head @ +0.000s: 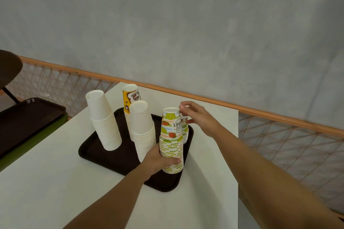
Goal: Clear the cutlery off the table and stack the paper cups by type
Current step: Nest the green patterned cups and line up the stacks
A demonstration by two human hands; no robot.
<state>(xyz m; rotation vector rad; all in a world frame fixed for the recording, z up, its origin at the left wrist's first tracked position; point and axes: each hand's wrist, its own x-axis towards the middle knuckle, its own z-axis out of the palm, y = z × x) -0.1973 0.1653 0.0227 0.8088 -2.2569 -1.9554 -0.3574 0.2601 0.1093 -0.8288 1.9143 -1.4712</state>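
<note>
- 5 inverted cup stacks are held on the dark tray [96,151]: 2 white stacks [106,122], 1 yellow stack [130,96], 2 fruit-print.
- The tall fruit-print stack [172,135] is gripped low by the left hand [158,160].
- The right hand [197,117] is curled at the shorter fruit-print stack [185,133]; whether it is gripped cannot be told.

The rectangular white table [55,182] has a smooth, matt top. The dark brown rectangular plastic tray [96,148] is smooth with a faint sheen. The left stack of plain white paper cups [106,126] and the middle stack of plain white paper cups [143,132] are matt, their rims finely ridged. The tall stack of fruit-printed paper cups [172,139], the shorter fruit-printed paper cup stack [185,134] and the yellow printed paper cup stack [130,98] are smooth printed paper. The grey wall [167,24] looks like matt, mottled plaster.
</note>
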